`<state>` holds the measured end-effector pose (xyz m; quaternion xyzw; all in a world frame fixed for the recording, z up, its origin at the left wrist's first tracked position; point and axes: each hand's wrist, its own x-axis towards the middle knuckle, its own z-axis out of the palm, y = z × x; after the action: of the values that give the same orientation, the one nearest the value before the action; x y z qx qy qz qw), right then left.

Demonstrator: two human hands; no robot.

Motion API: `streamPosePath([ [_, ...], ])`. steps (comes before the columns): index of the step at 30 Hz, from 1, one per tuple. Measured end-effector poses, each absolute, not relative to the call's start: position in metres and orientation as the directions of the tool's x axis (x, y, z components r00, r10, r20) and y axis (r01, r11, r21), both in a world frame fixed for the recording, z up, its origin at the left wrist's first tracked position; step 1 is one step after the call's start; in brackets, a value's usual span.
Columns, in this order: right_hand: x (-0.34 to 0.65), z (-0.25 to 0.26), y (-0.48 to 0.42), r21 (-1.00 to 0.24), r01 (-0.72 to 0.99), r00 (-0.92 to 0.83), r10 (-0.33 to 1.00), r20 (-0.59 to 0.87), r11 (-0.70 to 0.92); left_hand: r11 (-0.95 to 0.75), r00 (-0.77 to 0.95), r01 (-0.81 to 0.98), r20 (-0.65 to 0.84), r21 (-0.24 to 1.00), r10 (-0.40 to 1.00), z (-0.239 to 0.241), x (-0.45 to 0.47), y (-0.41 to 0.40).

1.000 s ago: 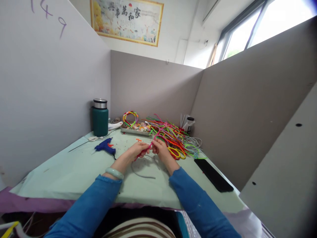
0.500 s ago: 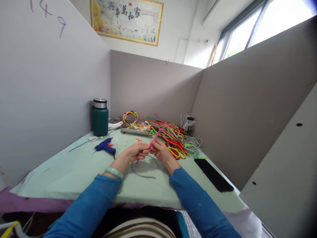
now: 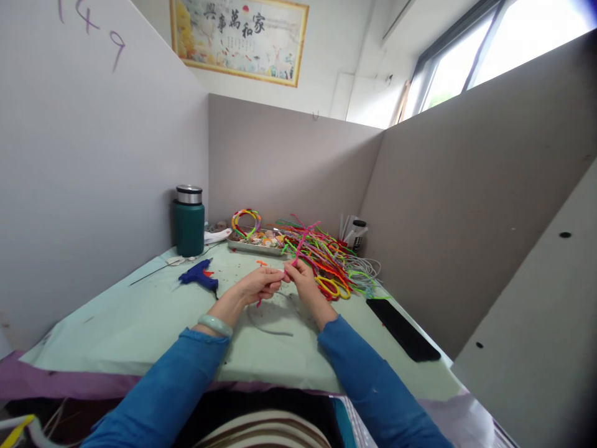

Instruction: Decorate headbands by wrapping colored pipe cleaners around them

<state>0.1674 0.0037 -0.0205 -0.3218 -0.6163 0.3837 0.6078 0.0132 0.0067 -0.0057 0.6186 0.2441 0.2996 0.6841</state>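
Observation:
Above the middle of the table, both hands pinch a pink pipe cleaner (image 3: 300, 247). My left hand (image 3: 259, 284) grips it with thumb and forefinger, and a short pink end pokes out below the fingers. Close beside it, my right hand (image 3: 303, 280) pinches the same strand, whose long part rises towards the pile behind. A grey cord (image 3: 268, 331) lies curved on the table under the hands. Past the right hand spreads a heap of coloured pipe cleaners (image 3: 329, 255). A small orange piece (image 3: 262, 263) lies just behind my left hand.
A blue glue gun (image 3: 199, 274) lies left of my hands, near a green bottle (image 3: 189, 223). At the back stands a metal tray (image 3: 256, 249) of small pieces with a colourful braided hoop (image 3: 246, 214). A black flat strip (image 3: 402, 330) lies right. Grey partitions (image 3: 289, 155) enclose the table.
My right hand has shifted slightly along the pink pipe cleaner, and its fingers have turned a little. My left hand stays nearly in place.

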Motion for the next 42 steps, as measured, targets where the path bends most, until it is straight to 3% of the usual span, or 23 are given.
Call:
streamPosePath([
  [5,0.172,-0.031,0.018,-0.844,0.199,0.084,0.849,0.521,0.498,-0.275,0.499,0.247,0.121,0.929,0.858,-0.01,0.023,0.013],
  [9,0.172,-0.038,0.026,-0.814,0.316,0.155,0.82,0.551,0.487,-0.544,0.374,0.574,0.395,0.612,0.839,-0.016,0.025,0.017],
  [12,0.168,-0.041,0.03,-0.879,0.256,0.189,0.871,0.453,0.401,-0.569,0.348,0.708,0.495,0.418,0.797,-0.021,0.026,0.015],
  [14,0.166,-0.042,0.03,-0.94,0.124,0.208,0.918,0.338,0.318,-0.588,0.362,0.722,0.526,0.364,0.77,-0.023,0.027,0.014],
  [16,0.165,-0.043,0.031,-0.958,0.025,0.208,0.936,0.283,0.284,-0.613,0.385,0.691,0.523,0.384,0.761,-0.023,0.028,0.015],
  [19,0.169,-0.043,0.031,-0.937,0.054,0.209,0.914,0.348,0.344,-0.555,0.357,0.619,0.43,0.556,0.829,-0.02,0.027,0.019],
  [23,0.174,-0.041,0.03,-0.93,0.045,0.222,0.904,0.367,0.366,-0.351,0.373,0.398,0.2,0.848,0.906,-0.017,0.023,0.022],
  [26,0.175,-0.037,0.026,-0.943,-0.044,0.178,0.931,0.318,0.33,-0.159,0.454,0.201,0.052,0.967,0.889,-0.015,0.021,0.019],
  [33,0.172,-0.027,0.01,-0.946,-0.276,-0.211,0.949,0.234,0.172,0.118,0.593,-0.079,-0.048,0.99,0.804,-0.011,0.014,0.018],
  [38,0.174,-0.026,0.008,-0.924,-0.326,-0.271,0.916,0.294,0.2,0.263,0.677,-0.151,-0.094,0.953,0.73,-0.009,0.011,0.019],
  [42,0.175,-0.029,0.01,-0.921,-0.245,-0.241,0.901,0.361,0.303,0.335,0.72,-0.154,-0.127,0.93,0.683,-0.007,0.009,0.018],
])
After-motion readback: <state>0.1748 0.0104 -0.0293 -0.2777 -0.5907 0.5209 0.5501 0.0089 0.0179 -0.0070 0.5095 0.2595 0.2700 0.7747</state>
